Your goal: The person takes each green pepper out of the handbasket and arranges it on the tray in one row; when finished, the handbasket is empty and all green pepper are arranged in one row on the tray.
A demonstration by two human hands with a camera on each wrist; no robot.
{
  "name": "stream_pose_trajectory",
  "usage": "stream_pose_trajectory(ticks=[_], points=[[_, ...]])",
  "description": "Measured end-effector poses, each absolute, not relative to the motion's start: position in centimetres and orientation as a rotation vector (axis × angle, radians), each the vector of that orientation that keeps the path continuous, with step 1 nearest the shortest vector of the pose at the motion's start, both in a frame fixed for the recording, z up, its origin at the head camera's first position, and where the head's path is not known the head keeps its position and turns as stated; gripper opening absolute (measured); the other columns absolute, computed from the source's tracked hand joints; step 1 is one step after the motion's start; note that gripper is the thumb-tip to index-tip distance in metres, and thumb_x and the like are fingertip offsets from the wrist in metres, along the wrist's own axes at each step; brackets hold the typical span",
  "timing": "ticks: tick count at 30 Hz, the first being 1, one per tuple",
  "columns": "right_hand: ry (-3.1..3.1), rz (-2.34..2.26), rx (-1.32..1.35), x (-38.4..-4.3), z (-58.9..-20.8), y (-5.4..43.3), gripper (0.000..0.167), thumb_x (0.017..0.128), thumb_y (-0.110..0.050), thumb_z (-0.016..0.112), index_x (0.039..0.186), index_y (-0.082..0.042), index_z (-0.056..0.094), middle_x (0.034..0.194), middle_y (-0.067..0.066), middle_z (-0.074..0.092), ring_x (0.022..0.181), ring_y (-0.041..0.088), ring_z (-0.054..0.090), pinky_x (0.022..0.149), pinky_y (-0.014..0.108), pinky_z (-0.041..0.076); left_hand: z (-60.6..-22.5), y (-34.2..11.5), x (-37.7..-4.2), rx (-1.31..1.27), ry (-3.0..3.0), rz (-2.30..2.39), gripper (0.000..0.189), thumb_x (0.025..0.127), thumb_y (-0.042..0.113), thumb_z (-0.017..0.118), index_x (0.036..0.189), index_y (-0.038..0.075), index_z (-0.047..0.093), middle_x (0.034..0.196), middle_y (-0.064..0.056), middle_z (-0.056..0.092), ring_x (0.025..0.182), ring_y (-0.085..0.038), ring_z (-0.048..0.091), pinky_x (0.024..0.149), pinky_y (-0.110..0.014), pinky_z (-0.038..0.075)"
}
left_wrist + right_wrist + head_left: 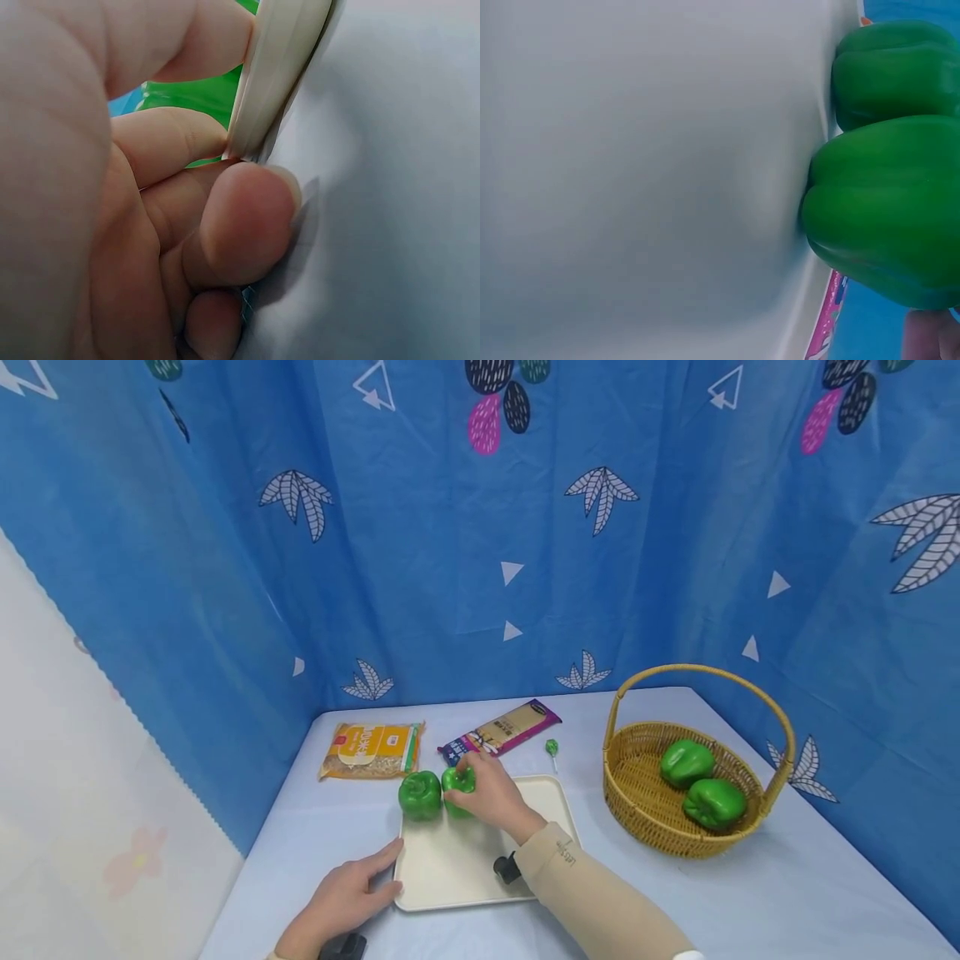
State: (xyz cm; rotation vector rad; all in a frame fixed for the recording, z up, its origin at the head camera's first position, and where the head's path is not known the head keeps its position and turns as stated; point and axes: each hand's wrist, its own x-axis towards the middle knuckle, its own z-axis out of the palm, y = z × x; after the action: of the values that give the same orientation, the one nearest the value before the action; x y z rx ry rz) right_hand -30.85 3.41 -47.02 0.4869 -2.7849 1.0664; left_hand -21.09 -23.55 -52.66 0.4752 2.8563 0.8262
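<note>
My right hand [491, 793] grips a green bell pepper [453, 781] from above at the back of a cream tray [465, 868]. Its fingertips show at the lower corner of the right wrist view, against the pepper [889, 210]. A second green bell pepper [420, 796] sits just left of it, at the tray's back left corner. My left hand [345, 893] lies beside the tray's left edge, with thumb and index finger reaching to the rim. In the left wrist view, fingertips touch the outer side of the rim [274, 75], and other fingers rest by the cloth.
A wicker basket [637, 822] with a tall handle stands at the right, holding two green bell peppers [701, 785]. Behind the tray lie an orange grain packet [372, 750], a purple packet [510, 731] and a small green lollipop [552, 747]. A blue curtain [450, 568] hangs behind.
</note>
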Motion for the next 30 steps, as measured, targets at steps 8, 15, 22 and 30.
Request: stream_pose_trajectory(ticks=[8,15,22,30], points=[[-2.776,1.073,0.541,-30.5,-46.2,3.9,0.057,0.086,-0.045,0.082,0.130,-0.015,0.060,0.134,0.008,0.062,0.121,0.028,0.059,0.100,0.049,0.055,-52.6,-23.7,-21.1,0.449,2.849,0.821,0.072,0.093,0.053,0.069,0.153,0.018,0.051,0.151,-0.001,0.057,0.132,-0.030,0.060,0.105,-0.053,0.052],[-2.698,1.071,0.483,-30.1,-43.7,8.4,0.061,0.091,-0.046,0.077,0.138,-0.011,0.060,0.145,0.011,0.059,0.139,0.035,0.050,0.114,0.058,0.043,-52.5,-23.7,-21.1,0.463,2.835,0.828,0.073,0.093,0.054,0.069,0.153,0.018,0.051,0.153,-0.001,0.056,0.134,-0.032,0.058,0.106,-0.055,0.051],[-2.426,0.899,0.432,-30.8,-40.0,19.1,0.029,0.098,-0.027,0.072,0.118,-0.007,0.068,0.119,0.013,0.068,0.105,0.033,0.064,0.088,0.052,0.058,-52.7,-23.7,-20.8,0.448,2.844,0.820,0.073,0.092,0.054,0.070,0.153,0.017,0.052,0.152,0.000,0.057,0.132,-0.031,0.060,0.105,-0.053,0.051],[-2.355,0.780,0.164,-31.9,-40.2,29.2,0.025,0.103,-0.025,0.062,0.110,-0.002,0.069,0.113,0.022,0.066,0.106,0.041,0.061,0.084,0.061,0.053,-52.9,-23.7,-21.2,0.460,2.838,0.836,0.073,0.093,0.055,0.069,0.153,0.017,0.051,0.152,-0.001,0.056,0.133,-0.032,0.059,0.105,-0.054,0.051]])
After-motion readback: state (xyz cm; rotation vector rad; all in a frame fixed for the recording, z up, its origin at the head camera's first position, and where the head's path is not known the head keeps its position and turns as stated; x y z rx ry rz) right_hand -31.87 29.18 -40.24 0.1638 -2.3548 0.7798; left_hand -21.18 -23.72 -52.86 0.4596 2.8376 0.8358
